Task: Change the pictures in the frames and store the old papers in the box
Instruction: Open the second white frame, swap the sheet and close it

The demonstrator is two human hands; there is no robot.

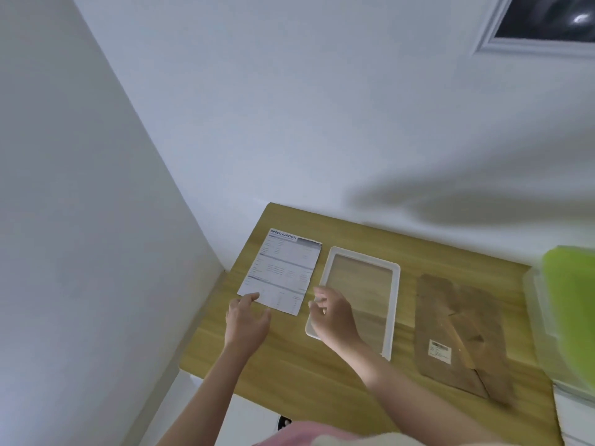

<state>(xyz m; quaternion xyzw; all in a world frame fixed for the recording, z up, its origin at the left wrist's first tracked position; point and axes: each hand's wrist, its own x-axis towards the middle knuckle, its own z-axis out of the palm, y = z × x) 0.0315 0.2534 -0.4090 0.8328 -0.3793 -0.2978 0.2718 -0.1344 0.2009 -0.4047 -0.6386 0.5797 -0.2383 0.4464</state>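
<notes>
A printed sheet headed "Specification" point(281, 270) lies flat at the far left of the wooden table point(322, 381). To its right lies a white picture frame point(394, 304) face down, its glass showing the wood beneath. The brown backing board point(460, 336) with a small label rests further right. My left hand point(246, 318) hovers at the sheet's near edge, fingers spread, a fingertip touching the paper. My right hand point(333, 312) is over the frame's near left corner, fingers loosely curled, holding nothing that I can see.
A clear plastic box with a green lid point(566, 304) stands at the table's right edge. White walls close in at the left and behind the table. A framed dark picture point(544, 20) hangs high on the back wall.
</notes>
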